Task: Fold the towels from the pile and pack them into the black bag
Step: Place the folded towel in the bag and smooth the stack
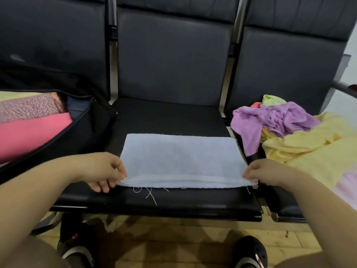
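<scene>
— Roughly, how far along is the packing judged to be?

— Partway. In the black bag (85,120) at the left of the frame, folded pieces are already seen: a pink towel (29,134), a mottled mauve one (27,108) above it and a pale green edge at the far left. At the right of the frame a loose pile (293,132) is left unfolded, with a purple towel (270,118) lying on yellow ones (313,144) and a green scrap behind. So several folds and transfers are judged to remain.

— And the piece in hand?

— A pale blue towel (179,159) is laid flat on the middle seat (170,117), at centre frame, already doubled into layers. Its near left corner is pinched by the left hand (100,171), thumb above and fingers curled beneath; its near right corner is pinched likewise by the right hand (264,173). Another fold is probably wanted before it is packed.

— What is noted of edges and room?

— The near edge is frayed, with loose threads (150,194) trailing over the seat front. Bare seat is seen beyond the far edge, so a fold away from the body looks unobstructed. The right corner lies just beside the purple towel, and the bag's wall stands near the left corner, so sideways room is tighter. Space inside the bag cannot be fully judged.
</scene>
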`<state>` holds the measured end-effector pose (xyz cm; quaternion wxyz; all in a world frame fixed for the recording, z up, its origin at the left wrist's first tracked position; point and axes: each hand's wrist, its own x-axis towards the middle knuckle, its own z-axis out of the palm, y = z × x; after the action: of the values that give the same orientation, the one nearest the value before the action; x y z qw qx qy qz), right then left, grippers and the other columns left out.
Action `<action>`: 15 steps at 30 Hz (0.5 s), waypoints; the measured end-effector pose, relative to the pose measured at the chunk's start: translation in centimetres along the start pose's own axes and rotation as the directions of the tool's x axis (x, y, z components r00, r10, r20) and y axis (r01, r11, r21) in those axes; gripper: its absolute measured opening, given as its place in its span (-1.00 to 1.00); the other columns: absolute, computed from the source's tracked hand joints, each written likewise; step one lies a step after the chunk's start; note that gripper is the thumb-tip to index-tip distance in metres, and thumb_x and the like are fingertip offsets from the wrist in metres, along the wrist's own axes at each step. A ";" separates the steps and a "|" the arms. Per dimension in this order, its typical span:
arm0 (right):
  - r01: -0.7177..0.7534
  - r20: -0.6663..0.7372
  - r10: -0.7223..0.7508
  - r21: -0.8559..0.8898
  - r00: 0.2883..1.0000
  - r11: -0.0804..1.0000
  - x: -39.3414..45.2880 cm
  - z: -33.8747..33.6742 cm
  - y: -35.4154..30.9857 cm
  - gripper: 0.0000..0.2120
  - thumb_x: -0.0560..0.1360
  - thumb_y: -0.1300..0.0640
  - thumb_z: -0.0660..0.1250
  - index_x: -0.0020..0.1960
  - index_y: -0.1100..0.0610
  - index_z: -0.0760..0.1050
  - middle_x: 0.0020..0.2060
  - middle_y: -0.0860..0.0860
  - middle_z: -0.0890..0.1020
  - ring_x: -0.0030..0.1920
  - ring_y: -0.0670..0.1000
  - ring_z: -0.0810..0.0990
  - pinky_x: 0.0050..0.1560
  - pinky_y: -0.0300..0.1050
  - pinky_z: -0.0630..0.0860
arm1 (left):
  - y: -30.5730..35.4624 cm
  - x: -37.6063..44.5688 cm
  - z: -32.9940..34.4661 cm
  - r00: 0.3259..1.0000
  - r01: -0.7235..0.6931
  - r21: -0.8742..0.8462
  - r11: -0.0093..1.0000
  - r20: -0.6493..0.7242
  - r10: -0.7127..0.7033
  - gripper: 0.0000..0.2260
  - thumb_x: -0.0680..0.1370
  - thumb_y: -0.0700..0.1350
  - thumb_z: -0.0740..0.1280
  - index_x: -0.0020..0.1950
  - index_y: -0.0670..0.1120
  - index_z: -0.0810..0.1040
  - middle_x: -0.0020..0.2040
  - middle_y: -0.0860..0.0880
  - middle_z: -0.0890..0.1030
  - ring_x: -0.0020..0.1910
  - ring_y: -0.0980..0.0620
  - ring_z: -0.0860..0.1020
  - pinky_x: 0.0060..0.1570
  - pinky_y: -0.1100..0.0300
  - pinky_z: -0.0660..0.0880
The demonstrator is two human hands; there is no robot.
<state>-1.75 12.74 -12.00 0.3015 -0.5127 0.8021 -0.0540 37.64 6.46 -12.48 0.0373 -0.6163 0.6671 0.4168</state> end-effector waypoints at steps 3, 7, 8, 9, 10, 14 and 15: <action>0.044 -0.232 -0.119 -0.305 0.965 0.951 0.1 0.7 -1.1 -0.83 0.53 0.08 0.28 0.03 0.09 0.60 -0.01 0.05 0.62 0.02 0.04 0.55 0.03 -0.13 0.48 | -1.0 -0.1 0.1 0.990 -0.133 0.114 0.985 -0.039 0.138 -0.83 0.48 -0.10 0.45 0.01 0.01 0.51 -0.33 0.01 0.55 -0.44 0.15 0.54 -0.41 0.29 0.45; 0.373 -0.213 -0.422 -0.236 0.881 0.897 -1.2 3.6 -4.5 -0.90 0.51 0.11 0.32 -0.08 0.03 0.61 -0.01 0.03 0.60 -0.02 0.00 0.54 0.02 -0.21 0.42 | -2.5 -0.1 0.4 0.954 -0.245 0.198 0.949 -0.127 0.272 -0.67 0.38 -0.10 0.54 -0.05 0.05 0.41 -0.33 0.04 0.56 -0.46 0.24 0.48 -0.34 0.29 0.42; 0.452 -0.155 -0.485 -0.208 0.860 0.868 -1.7 4.6 -5.7 -0.92 0.51 0.12 0.32 -0.10 0.02 0.60 -0.03 0.01 0.60 -0.04 -0.04 0.52 -0.02 -0.27 0.38 | -2.9 0.1 0.5 0.942 -0.270 0.214 0.939 -0.144 0.303 -0.66 0.37 -0.10 0.54 -0.07 0.06 0.40 -0.30 0.05 0.57 -0.43 0.25 0.48 -0.30 0.29 0.43; 0.515 -0.106 -0.540 -0.193 0.835 0.835 -2.1 5.5 -7.0 -0.93 0.52 0.11 0.32 -0.11 0.00 0.57 -0.04 -0.02 0.60 -0.05 -0.07 0.50 -0.03 -0.29 0.36 | -3.2 0.2 0.6 0.930 -0.297 0.219 0.929 -0.155 0.334 -0.66 0.37 -0.10 0.54 -0.08 0.07 0.39 -0.27 0.06 0.57 -0.39 0.25 0.49 -0.27 0.30 0.42; 0.565 -0.074 -0.584 -0.184 0.808 0.805 -2.6 6.4 -8.2 -0.95 0.52 0.08 0.32 -0.10 -0.04 0.54 -0.04 -0.05 0.59 -0.04 -0.09 0.49 -0.01 -0.28 0.37 | -3.4 0.3 0.8 0.920 -0.319 0.221 0.922 -0.161 0.357 -0.67 0.38 -0.09 0.53 -0.10 0.09 0.39 -0.24 0.08 0.56 -0.36 0.25 0.49 -0.26 0.32 0.41; 0.672 -0.037 -0.678 -0.104 0.734 0.733 -3.1 9.9 -13.0 -0.90 0.51 -0.03 0.34 0.00 -0.06 0.52 -0.03 -0.13 0.56 0.00 -0.12 0.47 0.09 -0.20 0.42 | -4.2 0.6 1.4 0.894 -0.354 0.249 0.902 -0.194 0.404 -0.77 0.44 0.00 0.47 -0.12 0.18 0.42 -0.16 0.14 0.50 -0.26 0.21 0.47 -0.17 0.34 0.40; 0.690 -0.019 -0.695 -0.104 0.719 0.717 -3.2 10.7 -14.1 -0.87 0.50 -0.05 0.35 0.02 -0.05 0.52 -0.02 -0.13 0.55 0.02 -0.12 0.47 0.10 -0.19 0.42 | -4.4 0.5 1.5 0.879 -0.368 0.269 0.890 -0.212 0.427 -0.80 0.45 0.02 0.45 -0.09 0.20 0.44 -0.13 0.16 0.47 -0.21 0.21 0.47 -0.11 0.32 0.42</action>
<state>16.08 11.20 -13.74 0.2133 -0.7864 0.5621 -0.1414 40.57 7.39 -15.99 -0.0707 -0.5074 0.8209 0.2525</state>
